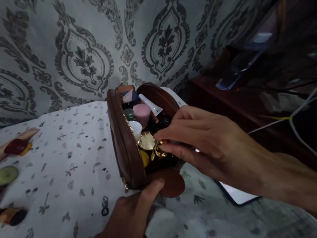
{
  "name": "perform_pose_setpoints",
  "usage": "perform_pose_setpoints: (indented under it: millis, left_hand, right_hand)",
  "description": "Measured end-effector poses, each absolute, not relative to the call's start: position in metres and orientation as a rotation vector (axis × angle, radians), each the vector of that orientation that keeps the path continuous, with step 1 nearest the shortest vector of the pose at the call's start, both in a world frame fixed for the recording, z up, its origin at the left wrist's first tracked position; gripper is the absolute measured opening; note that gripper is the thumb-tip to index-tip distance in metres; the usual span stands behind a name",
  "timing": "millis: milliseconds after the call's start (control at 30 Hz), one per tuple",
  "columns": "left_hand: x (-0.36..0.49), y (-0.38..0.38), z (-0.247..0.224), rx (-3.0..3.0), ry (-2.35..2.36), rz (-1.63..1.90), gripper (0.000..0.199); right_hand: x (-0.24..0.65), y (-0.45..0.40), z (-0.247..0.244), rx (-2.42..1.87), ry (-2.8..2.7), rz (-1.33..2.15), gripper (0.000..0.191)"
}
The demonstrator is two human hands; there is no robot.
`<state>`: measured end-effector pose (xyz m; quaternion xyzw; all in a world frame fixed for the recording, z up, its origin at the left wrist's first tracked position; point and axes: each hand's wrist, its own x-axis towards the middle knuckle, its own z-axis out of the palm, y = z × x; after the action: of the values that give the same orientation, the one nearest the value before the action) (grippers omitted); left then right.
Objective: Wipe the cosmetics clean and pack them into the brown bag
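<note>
An unzipped brown cosmetic bag lies in the middle, filled with small toiletries. My right hand reaches into its near end from the right. Thumb and fingertips pinch a shiny gold-coloured ornament whose exact kind is unclear. A round gold disc sits beside it, with a white cap, a pink jar and a white tube behind. At the bag's near end, my left hand holds the rounded brown flap, thumb on top and other fingers mostly hidden. Crumpled white tissue is beside that hand.
On the patterned white cloth at left are a dark red item, a green-lidded round container and a small bottle. A lit phone lies under my right forearm. White cables cross the dark red furniture at right.
</note>
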<state>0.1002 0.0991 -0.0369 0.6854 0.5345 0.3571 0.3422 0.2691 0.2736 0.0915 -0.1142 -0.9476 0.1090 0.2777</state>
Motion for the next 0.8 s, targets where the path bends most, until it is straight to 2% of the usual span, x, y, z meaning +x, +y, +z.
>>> perform_pose_setpoints:
  millis: [133, 567, 800]
  left_hand:
    - [0.099, 0.098, -0.036, 1.946, 1.314, 0.946, 0.107]
    - [0.101, 0.098, -0.034, 1.967, 1.350, 0.839, 0.107]
    - [0.100, 0.101, -0.025, 2.078, 1.380, 0.746, 0.111]
  right_hand:
    - [0.266, 0.274, 0.085, -0.354, -2.655, 0.261, 0.030]
    - [0.260, 0.277, 0.092, -0.285, -2.728, 0.348, 0.028]
    - [0.258, 0.275, 0.090, -0.336, -2.922, 0.205, 0.021]
